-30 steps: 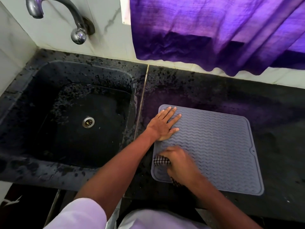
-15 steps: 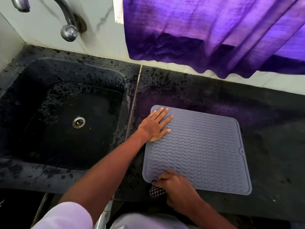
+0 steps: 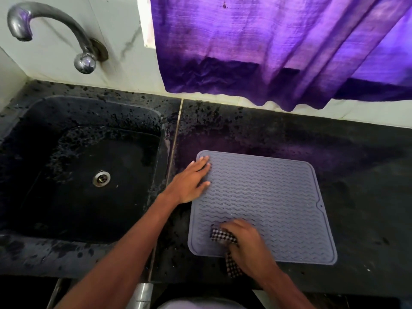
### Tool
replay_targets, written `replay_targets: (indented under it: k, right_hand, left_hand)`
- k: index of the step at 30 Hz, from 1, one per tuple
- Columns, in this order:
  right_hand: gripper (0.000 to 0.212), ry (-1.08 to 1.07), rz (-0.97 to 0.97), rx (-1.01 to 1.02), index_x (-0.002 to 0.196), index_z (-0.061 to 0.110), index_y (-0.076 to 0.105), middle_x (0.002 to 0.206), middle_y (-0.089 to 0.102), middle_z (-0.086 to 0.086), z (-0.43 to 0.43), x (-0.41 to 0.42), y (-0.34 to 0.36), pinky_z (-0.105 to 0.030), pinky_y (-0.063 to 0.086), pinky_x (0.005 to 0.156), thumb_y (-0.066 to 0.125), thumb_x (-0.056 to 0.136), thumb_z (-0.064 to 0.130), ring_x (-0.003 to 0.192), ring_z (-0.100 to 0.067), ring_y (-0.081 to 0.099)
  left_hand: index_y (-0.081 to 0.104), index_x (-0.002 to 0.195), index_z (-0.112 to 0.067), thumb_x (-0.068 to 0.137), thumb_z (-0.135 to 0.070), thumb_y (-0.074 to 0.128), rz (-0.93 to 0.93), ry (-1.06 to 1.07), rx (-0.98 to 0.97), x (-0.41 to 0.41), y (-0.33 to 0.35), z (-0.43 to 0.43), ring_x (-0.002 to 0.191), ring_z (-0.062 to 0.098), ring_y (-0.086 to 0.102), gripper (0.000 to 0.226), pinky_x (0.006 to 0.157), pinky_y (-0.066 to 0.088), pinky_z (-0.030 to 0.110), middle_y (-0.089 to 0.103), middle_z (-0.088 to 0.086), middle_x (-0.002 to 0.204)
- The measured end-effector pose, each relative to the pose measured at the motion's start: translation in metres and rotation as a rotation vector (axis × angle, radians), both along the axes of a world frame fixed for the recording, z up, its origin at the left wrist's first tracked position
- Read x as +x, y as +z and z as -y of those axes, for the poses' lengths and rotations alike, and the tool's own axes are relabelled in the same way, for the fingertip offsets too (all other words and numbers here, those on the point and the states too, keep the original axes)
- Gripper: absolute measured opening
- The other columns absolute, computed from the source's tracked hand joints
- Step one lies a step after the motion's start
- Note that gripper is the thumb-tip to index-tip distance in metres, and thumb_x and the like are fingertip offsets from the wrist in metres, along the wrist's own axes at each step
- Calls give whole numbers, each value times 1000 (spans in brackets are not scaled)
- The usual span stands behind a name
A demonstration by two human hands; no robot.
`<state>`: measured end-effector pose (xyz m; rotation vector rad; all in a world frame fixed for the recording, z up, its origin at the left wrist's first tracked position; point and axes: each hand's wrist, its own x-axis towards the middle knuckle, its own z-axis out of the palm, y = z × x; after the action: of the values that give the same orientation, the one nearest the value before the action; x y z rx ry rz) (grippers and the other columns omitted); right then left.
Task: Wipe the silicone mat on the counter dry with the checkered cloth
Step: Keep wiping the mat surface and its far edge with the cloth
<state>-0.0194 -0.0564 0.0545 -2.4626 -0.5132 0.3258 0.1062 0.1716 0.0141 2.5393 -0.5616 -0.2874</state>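
Dark speckled counter (image 3: 334,175), sink (image 3: 89,175) left of left hand (image 3: 189,181). Silicone mat (image 3: 263,197) flat on counter: thin, floppy, likely slips; pinned under open left palm at far-left corner. Right hand (image 3: 247,244) clenched on bunched checkered cloth (image 3: 219,236), soft, pressed at near-left corner.

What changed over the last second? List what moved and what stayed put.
The right hand, gripping the checkered cloth, swept from the mat's near-left part toward the front edge, partly off it, then back up onto the mat. The left hand slid slightly leftward but stays flat on the silicone mat, at its far-left corner. The mat has not shifted on the counter. The sink is unchanged.
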Motion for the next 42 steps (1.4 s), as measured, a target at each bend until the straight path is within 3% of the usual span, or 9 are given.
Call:
replay_targets:
  k: [5, 11, 14, 19, 24, 29, 34, 38, 42]
  right_hand:
    - [60, -82, 260, -178, 107, 25, 66, 102, 66, 9, 20, 46, 5, -35, 41, 74, 70, 54, -2, 92, -24, 58]
    - [47, 119, 239, -265, 116, 28, 63, 109, 64, 9, -25, 100, 6, -39, 41, 82, 71, 74, 9, 103, -20, 51]
    - [40, 188, 218, -283, 120, 24, 61, 112, 62, 6, -44, 99, -2, -38, 39, 90, 67, 82, 11, 108, -19, 49]
    - [57, 142, 280, -345, 103, 27, 68, 96, 66, 8, -39, 89, -7, -38, 49, 74, 88, 51, 14, 94, -20, 58]
    - [57, 93, 230, -437, 105, 26, 69, 103, 68, 8, -11, 94, 3, -39, 51, 77, 88, 52, 14, 100, -20, 59]
    - [57, -46, 231, -491, 97, 28, 71, 95, 70, 9, 58, 95, 5, -38, 52, 67, 85, 46, 6, 93, -22, 62]
    - [53, -150, 201, -470, 102, 26, 67, 99, 72, 4, 84, 95, 6, -38, 52, 72, 79, 55, 4, 94, -25, 61]
    - [53, -60, 237, -283, 105, 26, 60, 98, 71, 3, 50, 96, 9, -39, 50, 69, 69, 59, 2, 86, -27, 59]
    - [62, 24, 270, -233, 108, 26, 66, 101, 68, 6, -7, 95, 8, -38, 49, 75, 78, 51, 3, 94, -24, 57]
  left_hand:
    - [-4, 161, -12, 70, -91, 46, -28, -143, 139, -28, 4, -11, 154, 12, -18, 131, 125, -8, 31, -20, 0, 167]
    - [-22, 157, -10, 36, -106, 35, -40, -59, 365, -35, 3, 16, 150, 19, -31, 165, 124, -15, 44, -33, 6, 162]
    - [-27, 155, -15, 31, -110, 24, -84, 18, 391, -36, 1, 11, 145, 19, -41, 165, 121, -19, 53, -38, 3, 161]
    - [-29, 155, -19, 41, -108, 41, -95, 18, 452, -37, 1, 8, 144, 22, -42, 160, 118, -22, 57, -40, -2, 160]
    - [-33, 152, -19, 42, -108, 43, -115, 24, 478, -36, 5, 10, 143, 23, -43, 161, 120, -18, 56, -41, -2, 159]
    - [-33, 152, -17, 42, -107, 44, -131, 12, 474, -35, 8, 11, 143, 22, -44, 162, 120, -19, 54, -41, 0, 159]
    - [-31, 153, -11, 47, -103, 50, -120, -18, 468, -34, 13, 15, 144, 24, -42, 162, 121, -20, 50, -42, 7, 157]
    - [-20, 157, -9, 47, -104, 43, -156, -72, 262, -30, 15, 25, 148, 22, -34, 158, 125, -10, 48, -37, 8, 160]
    - [-19, 157, -10, 36, -109, 34, -213, -50, 156, -27, 8, 30, 151, 21, -28, 165, 127, -6, 41, -34, 5, 162]
